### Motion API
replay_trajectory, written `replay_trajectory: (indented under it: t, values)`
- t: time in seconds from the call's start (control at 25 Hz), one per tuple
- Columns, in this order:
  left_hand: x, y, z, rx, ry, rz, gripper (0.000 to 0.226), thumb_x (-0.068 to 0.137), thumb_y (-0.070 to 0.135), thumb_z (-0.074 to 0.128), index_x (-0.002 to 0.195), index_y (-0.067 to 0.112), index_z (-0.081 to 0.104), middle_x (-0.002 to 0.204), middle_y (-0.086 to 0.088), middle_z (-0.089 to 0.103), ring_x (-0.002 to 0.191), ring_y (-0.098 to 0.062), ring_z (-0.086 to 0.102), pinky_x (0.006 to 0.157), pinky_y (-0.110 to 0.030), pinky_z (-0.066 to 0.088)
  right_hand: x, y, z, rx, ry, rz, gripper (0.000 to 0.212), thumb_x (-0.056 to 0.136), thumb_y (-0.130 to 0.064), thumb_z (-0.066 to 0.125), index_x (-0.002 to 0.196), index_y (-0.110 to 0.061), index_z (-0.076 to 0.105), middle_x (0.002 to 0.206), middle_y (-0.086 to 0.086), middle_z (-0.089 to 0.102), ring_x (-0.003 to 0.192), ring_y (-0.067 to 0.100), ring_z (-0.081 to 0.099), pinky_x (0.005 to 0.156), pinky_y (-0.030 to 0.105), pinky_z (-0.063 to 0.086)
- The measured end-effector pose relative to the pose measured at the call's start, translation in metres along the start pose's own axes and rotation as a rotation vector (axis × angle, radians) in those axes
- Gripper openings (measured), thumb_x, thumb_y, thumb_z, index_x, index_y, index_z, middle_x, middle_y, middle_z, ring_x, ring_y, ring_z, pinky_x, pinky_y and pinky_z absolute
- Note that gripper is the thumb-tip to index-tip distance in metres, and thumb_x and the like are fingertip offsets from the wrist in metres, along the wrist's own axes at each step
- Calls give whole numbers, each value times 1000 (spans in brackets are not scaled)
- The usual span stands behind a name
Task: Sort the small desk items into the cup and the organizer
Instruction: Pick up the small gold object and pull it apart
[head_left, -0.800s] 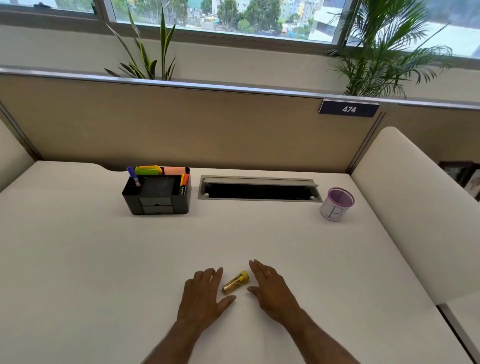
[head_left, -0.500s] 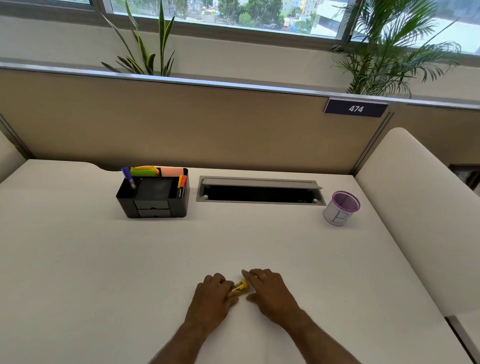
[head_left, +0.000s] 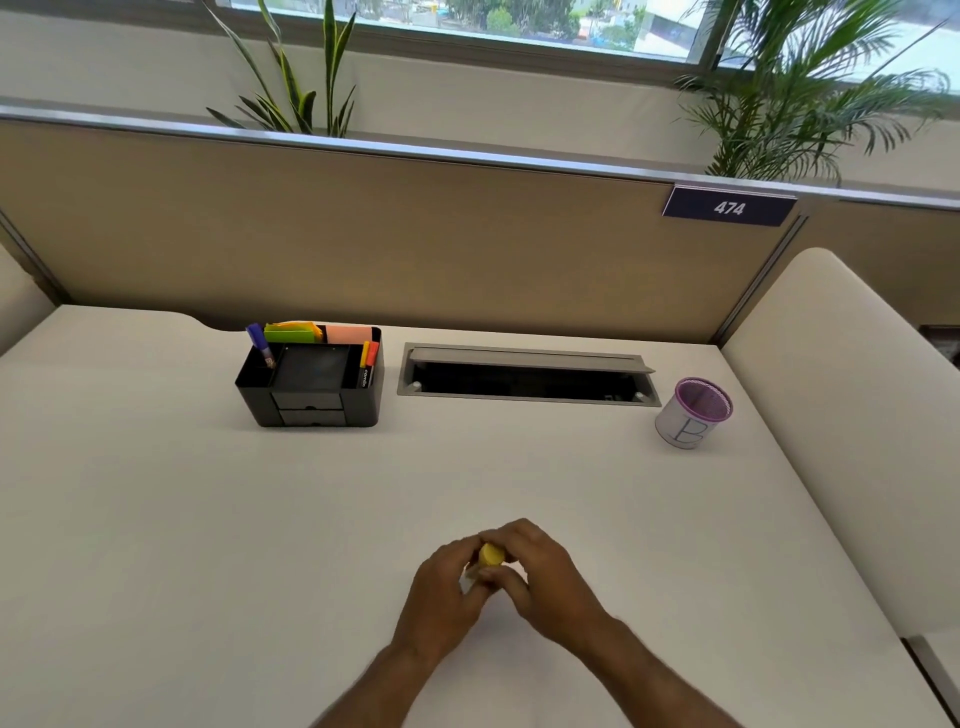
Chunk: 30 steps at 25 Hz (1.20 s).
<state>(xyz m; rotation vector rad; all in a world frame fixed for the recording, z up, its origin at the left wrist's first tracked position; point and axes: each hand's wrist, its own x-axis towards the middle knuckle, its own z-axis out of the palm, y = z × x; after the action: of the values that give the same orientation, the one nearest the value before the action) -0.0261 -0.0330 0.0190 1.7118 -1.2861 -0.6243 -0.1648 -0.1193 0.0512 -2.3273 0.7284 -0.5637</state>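
The black organizer (head_left: 311, 387) stands at the far left of my desk (head_left: 156, 519). A purple pen (head_left: 260, 345) leans in its left slot, green and yellow notes (head_left: 291, 331) and a pink pad (head_left: 349, 334) fill the back, and orange markers (head_left: 368, 361) stand in the right slot. The mesh cup (head_left: 693, 413), marked B, sits far right; I cannot see its bottom. Between them lies an open cable tray (head_left: 527, 376). Near me, my left hand (head_left: 441, 597) and right hand (head_left: 550, 582) close together around a small yellow tube (head_left: 490, 556), held just above the desk, well apart from both containers. My fingers hide most of it; only its yellow cap end shows. Bare desk lies between my hands and the containers.
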Motion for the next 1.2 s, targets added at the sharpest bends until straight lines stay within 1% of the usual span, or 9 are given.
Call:
replay_trajectory:
  t: [0.16,0.36,0.56,0.68,0.84,0.96,1.04,1.12,1.2]
  values:
    - [2,13,3,-44,95,-14,37,83,2,72,113,24,69,98,30,66,88,12,63,75,-6,48,0,-14,0,-33,81,-4,19,93,-24,65,111,-18,65,103,-3,70,89,6,63,77,23,54]
    - [3,19,-1,-52,81,-22,38,86,-1,67,118,20,67,100,16,71,88,-1,67,76,-5,47,4,-20,-4,-99,107,-41,19,92,-23,67,108,-13,65,99,0,74,84,13,67,73,23,55]
    - [0,15,-3,-64,58,0,34,87,1,68,116,19,68,93,18,70,82,12,63,71,-3,45,4,-23,-8,-79,52,4,25,95,-31,63,109,-12,60,84,3,73,68,19,66,63,36,57]
    - [1,12,-4,-73,58,-5,32,86,2,70,113,19,69,89,22,69,81,12,63,69,-3,45,5,-25,-9,-65,43,35,27,94,-34,65,111,-14,60,86,3,74,72,20,68,68,38,57]
    - [3,15,-6,-139,69,4,35,89,13,70,119,29,66,100,31,68,95,8,65,77,-5,48,5,-30,-10,106,79,107,20,89,-26,72,107,-19,64,94,-6,75,87,10,71,76,27,60]
    - [6,16,-7,-191,70,-23,32,89,32,66,120,29,65,109,19,72,101,1,66,83,-13,53,0,-33,-7,296,287,191,25,80,-19,82,100,-29,72,95,-13,75,92,10,70,72,18,58]
    - [6,10,-7,-192,89,-70,34,87,25,72,120,24,66,111,13,73,102,1,65,86,-18,54,-3,-31,-5,511,409,324,29,76,-16,85,100,-29,75,96,-9,77,91,14,72,74,21,59]
    - [4,3,-8,-180,114,-117,38,83,18,77,120,21,67,111,14,70,101,5,64,86,-11,51,-5,-26,-3,699,457,410,34,77,-9,83,106,-26,75,99,-3,78,92,16,73,79,25,60]
    - [2,-4,-9,-169,126,-156,39,82,18,79,119,19,67,111,13,70,101,2,64,84,-6,47,-5,-22,-1,826,465,479,36,77,1,80,107,-20,76,100,3,79,95,18,73,83,28,60]
